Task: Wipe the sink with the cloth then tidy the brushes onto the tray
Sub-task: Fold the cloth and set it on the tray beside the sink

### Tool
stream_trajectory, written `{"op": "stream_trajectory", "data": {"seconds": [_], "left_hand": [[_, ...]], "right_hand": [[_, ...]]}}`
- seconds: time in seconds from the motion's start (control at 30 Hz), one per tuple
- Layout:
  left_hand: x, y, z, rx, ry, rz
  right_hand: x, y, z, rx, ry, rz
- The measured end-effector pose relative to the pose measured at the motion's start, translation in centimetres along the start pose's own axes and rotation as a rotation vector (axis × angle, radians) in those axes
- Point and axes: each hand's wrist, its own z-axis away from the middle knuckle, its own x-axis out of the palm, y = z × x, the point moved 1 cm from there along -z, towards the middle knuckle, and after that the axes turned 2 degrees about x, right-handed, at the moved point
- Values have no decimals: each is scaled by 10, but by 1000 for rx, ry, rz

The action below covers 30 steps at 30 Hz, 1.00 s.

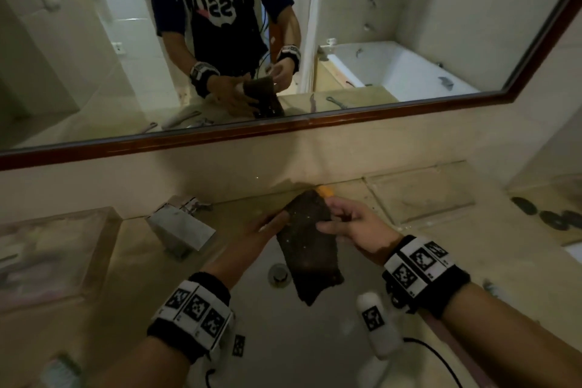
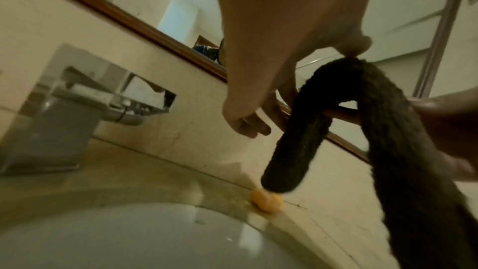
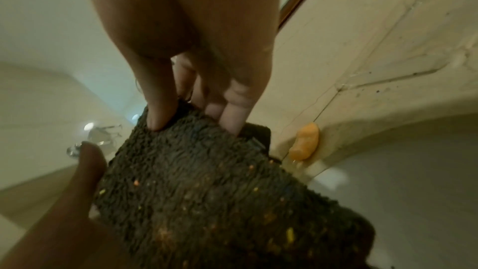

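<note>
A dark brown cloth [image 1: 310,246], flecked with orange and yellow crumbs, hangs folded above the white sink [image 1: 283,350]. My left hand [image 1: 277,220] holds its left edge, with the thumb [image 2: 357,46] on top of the fold [image 2: 344,73] and the fingers [image 2: 248,124] behind. My right hand [image 1: 330,220] pinches the cloth's upper right edge [image 3: 196,128] between thumb and fingers. A wooden-rimmed tray [image 1: 104,230] lies on the counter at the left. A blurred bristled thing [image 1: 59,372], maybe a brush, lies at the lower left.
A square chrome tap [image 1: 181,227] stands left of the cloth, above the drain [image 1: 278,274]. An orange lump [image 1: 324,190] sits on the counter behind the basin. Dark round objects [image 1: 551,217] lie at the far right. A framed mirror [image 1: 283,129] runs along the wall.
</note>
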Motion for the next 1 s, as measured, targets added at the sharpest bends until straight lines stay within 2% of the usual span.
{"op": "stream_trajectory", "data": {"seconds": [0.2,0.3,0.37,0.53,0.7,0.83,0.93,1.0], "left_hand": [[21,1,-17,80,-159,120],[31,0,-27,105,-128,118],[41,4,-33,180,-118,117],[76,24,-49,212,-235,104],[119,31,-74,122,-186,155],[154,36,-99,100,-154,135],[177,44,-118,88,-34,71],[188,51,-130,151,98,-121]], "right_hand": [[-8,-11,9,-70,76,-118],[-23,-17,13,-94,101,-113],[-34,-19,15,-100,96,-129],[-73,-22,15,-130,69,-179],[-126,-33,9,-121,33,-162],[-174,-44,2,-147,110,28],[-206,-47,-1,-156,172,159],[-226,-43,-4,-123,250,198]]}}
